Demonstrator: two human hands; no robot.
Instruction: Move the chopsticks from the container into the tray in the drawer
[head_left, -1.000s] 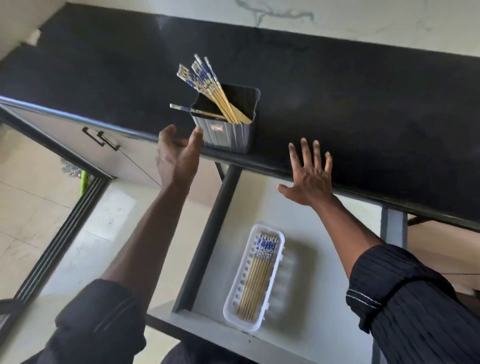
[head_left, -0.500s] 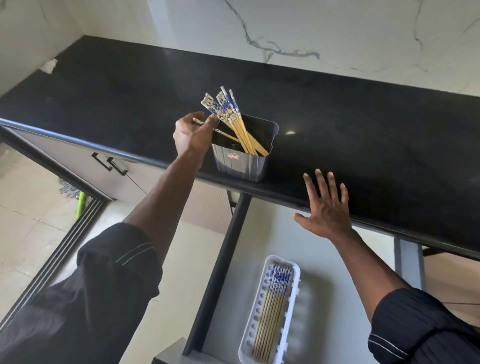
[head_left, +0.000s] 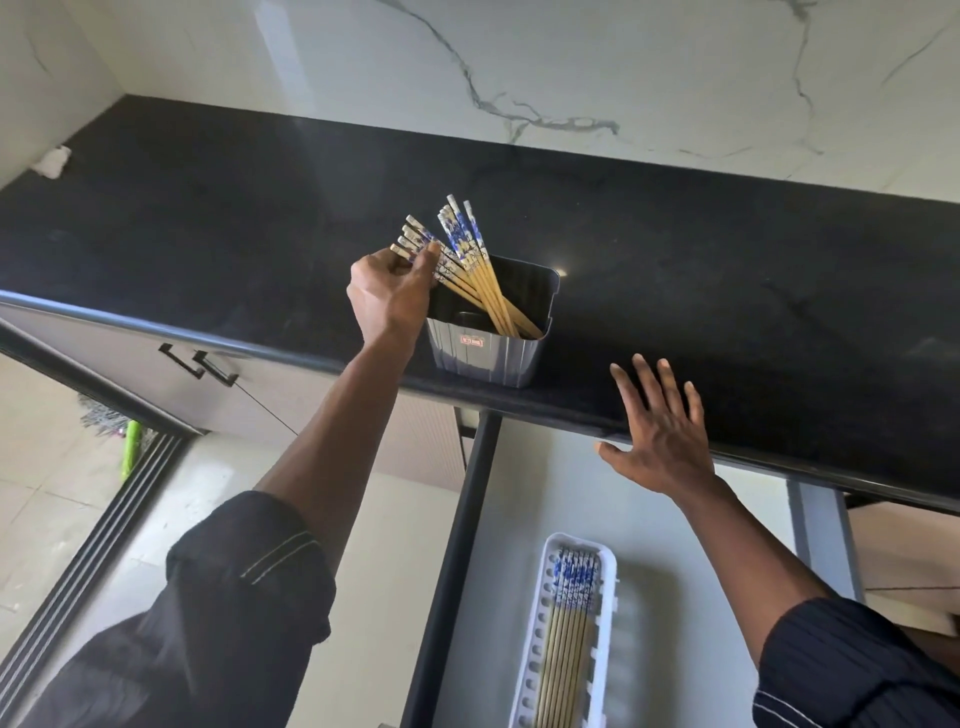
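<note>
A grey ribbed container stands at the front edge of the black countertop. Several bamboo chopsticks with blue-and-white tops lean out of it to the left. My left hand is closed around a bunch of these chopsticks near their patterned ends, with their lower parts still inside the container. My right hand is spread flat with fingers apart on the counter edge, holding nothing. Below, in the open drawer, a white slotted tray holds several chopsticks lying side by side.
The black countertop runs the full width under a white marble wall. The pale grey drawer is pulled out below the counter, with a dark left rail. Cabinet doors with black handles are at the left. A white scrap lies far left.
My left hand rose from below the counter edge to the container and closed on a bunch of chopsticks. The camera view tilted upward; my right hand stayed flat on the counter edge.
</note>
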